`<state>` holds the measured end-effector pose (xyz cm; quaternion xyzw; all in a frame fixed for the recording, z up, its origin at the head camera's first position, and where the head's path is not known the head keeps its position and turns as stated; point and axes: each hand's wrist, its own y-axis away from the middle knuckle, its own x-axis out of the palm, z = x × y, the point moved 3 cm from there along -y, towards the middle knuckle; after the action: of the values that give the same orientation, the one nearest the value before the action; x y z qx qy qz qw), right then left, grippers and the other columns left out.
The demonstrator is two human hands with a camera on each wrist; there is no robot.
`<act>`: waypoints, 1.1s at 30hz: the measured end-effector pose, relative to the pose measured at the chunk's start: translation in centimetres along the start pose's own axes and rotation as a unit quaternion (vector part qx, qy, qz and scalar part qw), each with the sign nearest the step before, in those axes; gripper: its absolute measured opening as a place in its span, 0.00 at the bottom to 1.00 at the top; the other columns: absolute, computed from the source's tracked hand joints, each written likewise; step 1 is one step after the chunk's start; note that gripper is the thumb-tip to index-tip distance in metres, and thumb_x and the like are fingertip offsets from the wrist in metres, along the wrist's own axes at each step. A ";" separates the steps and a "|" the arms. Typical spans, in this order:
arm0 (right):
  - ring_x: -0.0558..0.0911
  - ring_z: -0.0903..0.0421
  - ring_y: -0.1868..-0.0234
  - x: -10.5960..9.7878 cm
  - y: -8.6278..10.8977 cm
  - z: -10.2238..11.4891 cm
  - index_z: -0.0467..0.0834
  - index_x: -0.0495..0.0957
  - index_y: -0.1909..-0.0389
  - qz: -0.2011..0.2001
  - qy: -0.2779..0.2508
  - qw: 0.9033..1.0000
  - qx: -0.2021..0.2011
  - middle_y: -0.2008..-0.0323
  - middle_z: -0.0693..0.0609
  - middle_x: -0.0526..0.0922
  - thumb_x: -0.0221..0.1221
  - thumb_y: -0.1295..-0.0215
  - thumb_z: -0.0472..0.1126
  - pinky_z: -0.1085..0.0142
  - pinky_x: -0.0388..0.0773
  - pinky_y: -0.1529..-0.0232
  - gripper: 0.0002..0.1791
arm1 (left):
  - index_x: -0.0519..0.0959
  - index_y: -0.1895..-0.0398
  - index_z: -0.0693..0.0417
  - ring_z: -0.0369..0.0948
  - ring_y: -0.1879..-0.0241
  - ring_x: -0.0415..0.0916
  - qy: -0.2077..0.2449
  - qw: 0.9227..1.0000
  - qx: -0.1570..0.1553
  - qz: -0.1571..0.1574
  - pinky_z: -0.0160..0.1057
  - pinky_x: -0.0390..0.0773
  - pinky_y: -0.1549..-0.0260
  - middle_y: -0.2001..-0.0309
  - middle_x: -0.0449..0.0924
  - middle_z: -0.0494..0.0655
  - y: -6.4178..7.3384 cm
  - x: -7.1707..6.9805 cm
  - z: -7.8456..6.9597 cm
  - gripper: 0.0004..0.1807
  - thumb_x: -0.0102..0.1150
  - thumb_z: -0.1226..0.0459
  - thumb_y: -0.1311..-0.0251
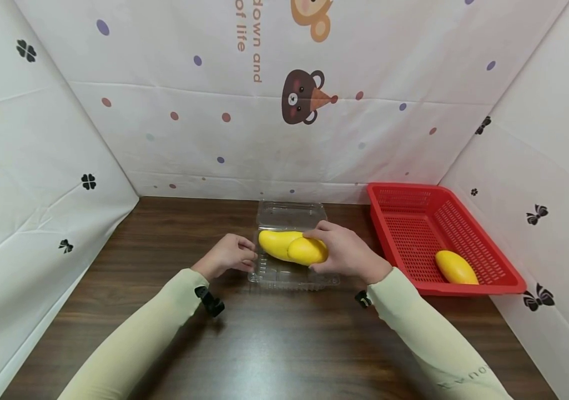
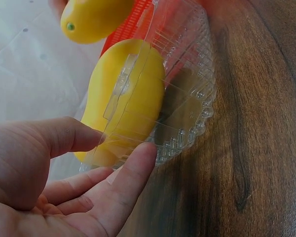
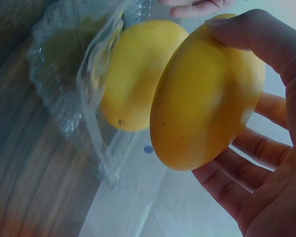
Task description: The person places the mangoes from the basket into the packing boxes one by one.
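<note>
A clear plastic clamshell box stands on the table with its lid raised at the back. Inside lies a yellow mango. My right hand grips a second mango between thumb and fingers, above the box's right half. In the right wrist view this held mango partly covers the boxed mango. At the box's left side, my left hand pinches the plastic rim; thumb and fingertips lie on either side of it in the left wrist view.
To the right stands a red slotted basket holding one more mango. The dark wooden table stretches in front of the box. Printed white sheets enclose the back and both sides.
</note>
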<state>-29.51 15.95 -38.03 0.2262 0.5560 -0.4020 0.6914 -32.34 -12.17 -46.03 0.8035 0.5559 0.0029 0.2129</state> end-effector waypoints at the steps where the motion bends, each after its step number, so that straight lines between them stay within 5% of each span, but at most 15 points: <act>1: 0.76 0.59 0.58 0.1 -0.1 0.1 0.52 0.81 0.38 0.002 0.000 1.000 -0.001 0.54 0.58 0.77 0.79 0.53 0.50 0.66 0.83 0.54 0.37 | 0.74 0.39 0.74 0.45 0.65 0.87 -0.001 1.000 0.001 0.001 0.49 0.89 0.55 0.48 0.83 0.69 0.0 0.0 0.0 0.21 0.62 0.73 0.33; 20: 0.78 0.59 0.56 2.8 -2.0 3.3 0.48 0.82 0.42 0.044 -0.009 0.999 -0.014 0.51 0.55 0.82 0.78 0.52 0.50 0.64 0.83 0.49 0.34 | 0.74 0.39 0.74 0.44 0.67 0.87 -0.002 1.000 -0.002 0.003 0.50 0.89 0.54 0.49 0.83 0.68 0.2 0.0 -0.3 0.21 0.62 0.73 0.33; 33: 0.77 0.59 0.59 3.9 -3.3 4.6 0.48 0.82 0.42 0.062 0.036 0.997 -0.031 0.55 0.56 0.81 0.77 0.51 0.53 0.64 0.81 0.52 0.33 | 0.76 0.39 0.71 0.45 0.65 0.87 -0.014 1.000 -0.009 -0.003 0.47 0.90 0.56 0.48 0.82 0.65 0.2 0.0 -0.2 0.20 0.61 0.69 0.31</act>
<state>-29.22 9.37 -40.06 0.2532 0.5777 -0.3330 0.7009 -32.25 -12.15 -45.82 0.7996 0.5556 -0.0040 0.2279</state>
